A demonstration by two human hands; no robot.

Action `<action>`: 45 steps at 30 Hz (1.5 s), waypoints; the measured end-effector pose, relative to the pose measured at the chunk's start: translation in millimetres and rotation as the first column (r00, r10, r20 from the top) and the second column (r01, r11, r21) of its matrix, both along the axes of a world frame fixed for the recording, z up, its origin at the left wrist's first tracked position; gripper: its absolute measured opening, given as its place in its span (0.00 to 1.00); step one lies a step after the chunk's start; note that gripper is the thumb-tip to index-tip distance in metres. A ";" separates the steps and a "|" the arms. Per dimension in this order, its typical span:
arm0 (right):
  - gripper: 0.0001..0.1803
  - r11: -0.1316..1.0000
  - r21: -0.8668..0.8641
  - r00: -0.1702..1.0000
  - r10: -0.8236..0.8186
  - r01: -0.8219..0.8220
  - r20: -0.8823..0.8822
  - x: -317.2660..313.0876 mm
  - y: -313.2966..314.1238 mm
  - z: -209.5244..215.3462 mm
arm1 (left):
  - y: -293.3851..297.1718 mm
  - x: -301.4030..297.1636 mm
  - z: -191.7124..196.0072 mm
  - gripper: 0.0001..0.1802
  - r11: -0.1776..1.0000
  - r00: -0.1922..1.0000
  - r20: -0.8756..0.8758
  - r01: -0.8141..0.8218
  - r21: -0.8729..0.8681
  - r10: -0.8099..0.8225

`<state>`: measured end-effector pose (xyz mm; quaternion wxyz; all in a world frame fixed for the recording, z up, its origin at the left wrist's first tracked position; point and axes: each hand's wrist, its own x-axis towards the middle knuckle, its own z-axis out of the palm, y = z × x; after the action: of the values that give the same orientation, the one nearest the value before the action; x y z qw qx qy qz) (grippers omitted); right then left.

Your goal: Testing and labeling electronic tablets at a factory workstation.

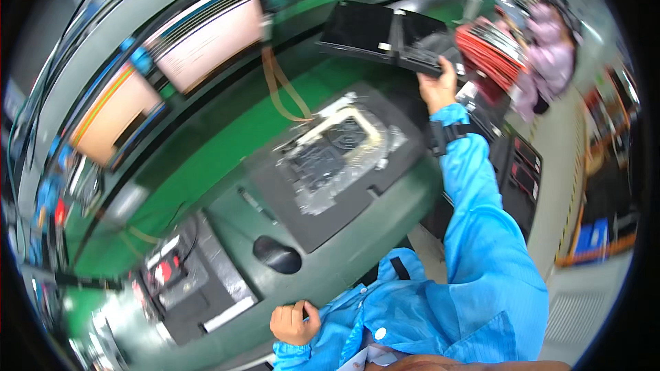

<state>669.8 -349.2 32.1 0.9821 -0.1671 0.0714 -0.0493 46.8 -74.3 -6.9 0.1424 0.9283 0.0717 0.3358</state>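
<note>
Green surface (pixel 227 144) carries dark grey fixture plate (pixel 337 172) with clear film. Right hand (pixel 438 86) beyond fixture plate, grip pinching near edge of black tray (pixel 385 34), tray lifted off surface. Left hand (pixel 294 323) at surface edge, nearer than fixture plate, curled into empty fist.
</note>
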 end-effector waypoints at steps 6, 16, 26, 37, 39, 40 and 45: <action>0.10 0.942 0.018 0.942 -0.336 0.336 0.003 -86.1 -90.3 3.2 | 0.2 1.4 -5.3 0.08 0.998 0.998 -0.002 0.060 0.035 -0.060; 0.19 0.886 0.030 0.881 -0.457 0.464 -0.117 -111.5 -122.2 -13.1 | -1.0 -2.7 -3.5 0.07 0.997 0.999 -0.003 0.053 0.053 -0.053; 0.34 -0.430 -0.893 0.942 -0.225 0.132 0.247 -154.7 -180.0 33.2 | -1.6 1.9 -3.6 0.08 0.996 0.999 0.016 0.027 0.082 -0.028; 0.26 -0.881 -0.261 0.840 0.231 0.395 0.490 -139.3 -232.8 -19.7 | -11.2 3.1 44.0 0.15 0.935 0.957 -0.287 -0.069 -0.349 -0.037; 0.25 -0.882 -0.266 0.853 0.238 0.390 0.464 -113.6 -256.8 -34.1 | -17.7 3.1 52.9 0.16 0.924 0.953 -0.270 0.023 -0.381 -0.135; 0.23 -0.870 -0.267 0.840 0.255 0.416 0.479 -108.3 -255.8 -35.5 | -22.8 0.9 56.9 0.16 0.924 0.958 -0.266 0.000 -0.382 -0.110; 0.18 -0.820 -0.126 0.656 0.344 0.559 0.672 -95.4 -243.2 12.2 | -43.7 -2.2 64.4 0.18 0.773 0.881 -0.214 0.227 -0.592 -0.422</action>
<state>574.4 -592.4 44.3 0.0124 -0.8705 -0.2251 -0.4376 44.6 -118.0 57.4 0.4455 0.8884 0.0245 0.1079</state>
